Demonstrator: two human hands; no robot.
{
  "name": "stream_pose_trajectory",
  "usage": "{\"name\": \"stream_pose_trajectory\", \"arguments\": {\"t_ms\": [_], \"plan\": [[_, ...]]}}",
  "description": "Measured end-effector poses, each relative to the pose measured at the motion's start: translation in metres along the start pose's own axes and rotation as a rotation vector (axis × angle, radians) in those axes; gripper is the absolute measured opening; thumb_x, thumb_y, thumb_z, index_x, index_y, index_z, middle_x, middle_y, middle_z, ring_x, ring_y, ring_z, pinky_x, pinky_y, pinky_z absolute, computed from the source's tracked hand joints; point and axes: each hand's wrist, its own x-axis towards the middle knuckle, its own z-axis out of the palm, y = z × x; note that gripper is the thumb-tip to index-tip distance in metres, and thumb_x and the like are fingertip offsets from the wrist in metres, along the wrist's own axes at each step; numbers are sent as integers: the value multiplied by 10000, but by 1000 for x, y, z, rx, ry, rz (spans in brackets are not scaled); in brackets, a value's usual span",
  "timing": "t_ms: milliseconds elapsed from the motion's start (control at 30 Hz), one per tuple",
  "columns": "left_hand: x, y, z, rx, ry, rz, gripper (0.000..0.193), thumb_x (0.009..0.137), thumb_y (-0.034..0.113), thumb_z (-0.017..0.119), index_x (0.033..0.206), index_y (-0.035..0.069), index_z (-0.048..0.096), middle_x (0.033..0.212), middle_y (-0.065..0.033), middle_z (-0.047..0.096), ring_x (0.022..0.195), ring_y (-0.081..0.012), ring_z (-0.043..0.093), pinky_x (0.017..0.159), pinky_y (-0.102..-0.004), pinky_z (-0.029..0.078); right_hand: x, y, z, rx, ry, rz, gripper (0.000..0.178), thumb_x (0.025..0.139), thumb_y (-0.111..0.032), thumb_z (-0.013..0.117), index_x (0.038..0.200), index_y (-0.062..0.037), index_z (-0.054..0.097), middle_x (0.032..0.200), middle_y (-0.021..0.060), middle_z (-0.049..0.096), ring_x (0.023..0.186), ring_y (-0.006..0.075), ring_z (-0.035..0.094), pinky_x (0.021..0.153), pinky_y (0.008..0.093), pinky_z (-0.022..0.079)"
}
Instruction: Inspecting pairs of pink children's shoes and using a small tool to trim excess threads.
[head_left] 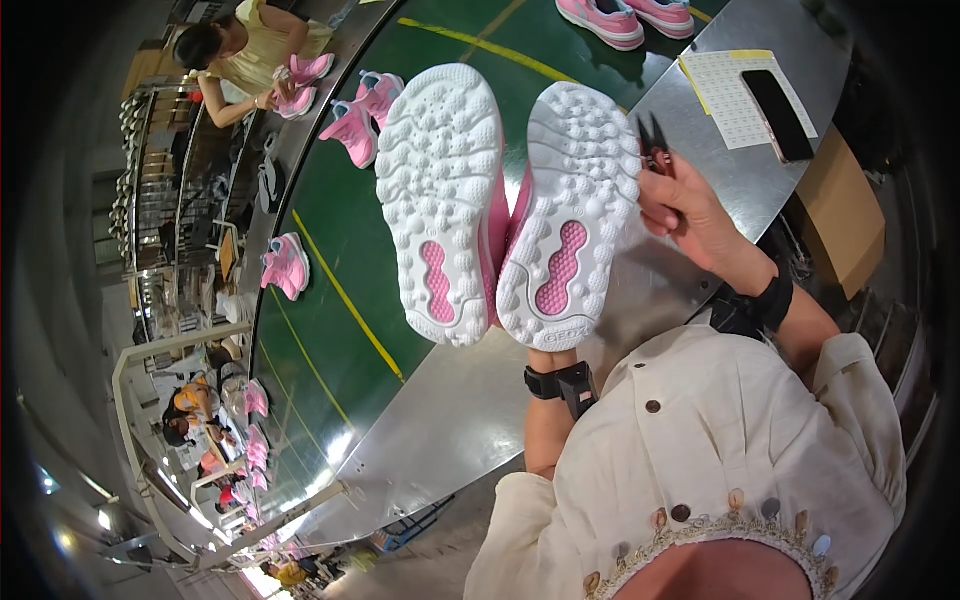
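Two pink sneakers are held up side by side with their white studded soles facing me: the left sneaker (pixel 440 200) and the right sneaker (pixel 570 210). Each sole has a pink textured inset near the heel. Behind the heels comes my left hand (pixel 553 362), closed on the pair, its fingers hidden by the shoes. Just beside the right sole, my right hand (pixel 690 210) is closed around a small pair of thread snips (pixel 655 148), with the dark blades pointing up and away from me.
A metal worktop (pixel 440 420) borders a green conveyor belt (pixel 335 290) with yellow lines. More pink sneakers (pixel 285 265) stand along the belt. To the right lie a phone (pixel 778 115) and a printed sheet (pixel 735 85), above a cardboard box (pixel 840 210). Across the belt, a person (pixel 245 60) handles pink shoes.
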Motion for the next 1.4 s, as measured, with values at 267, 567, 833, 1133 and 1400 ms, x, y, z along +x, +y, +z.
{"name": "stream_pose_trajectory", "arguments": {"t_ms": [267, 567, 833, 1133, 1400], "plan": [[-18, 0, -14, 64, 20, -53, 466, 857, 274, 533, 1250, 33, 464, 1246, -133, 502, 1089, -286, 515, 941, -398, 428, 2, -13, 23, -193, 44, -68, 447, 767, -245, 727, 1081, -77, 457, 794, -47, 498, 553, 10, 416, 445, 172, 311], [3, -10, -16, 94, 35, -71, 479, 838, 282, 556, 1239, 35, 474, 1224, -132, 516, 1071, -282, 525, 928, -393, 432, 2, -17, 20, -288, 57, -98, 542, 727, -235, 755, 1137, -56, 449, 966, 10, 523, 665, 24, 484, 451, 167, 329], [5, -11, -13, 111, 56, -64, 490, 821, 289, 576, 1230, 36, 482, 1204, -130, 529, 1055, -279, 533, 916, -389, 436, 8, -17, 15, -220, 13, -61, 518, 759, -203, 732, 1171, -75, 447, 1002, -17, 491, 608, 7, 438, 446, 172, 316], [8, -14, -14, 116, 59, -74, 503, 801, 296, 599, 1220, 38, 492, 1182, -128, 543, 1037, -275, 543, 903, -385, 441, 19, -20, 9, -125, -11, 35, 386, 798, -213, 696, 1084, -96, 466, 800, -71, 454, 537, -8, 365, 424, 173, 276], [-2, -10, -14, 144, 61, -133, 515, 784, 303, 619, 1211, 39, 501, 1162, -126, 555, 1021, -272, 552, 891, -381, 445, 35, -25, 5, 29, -53, 69, 373, 809, -215, 684, 1082, -83, 465, 655, -87, 386, 444, -13, 279, 413, 173, 227]]}}
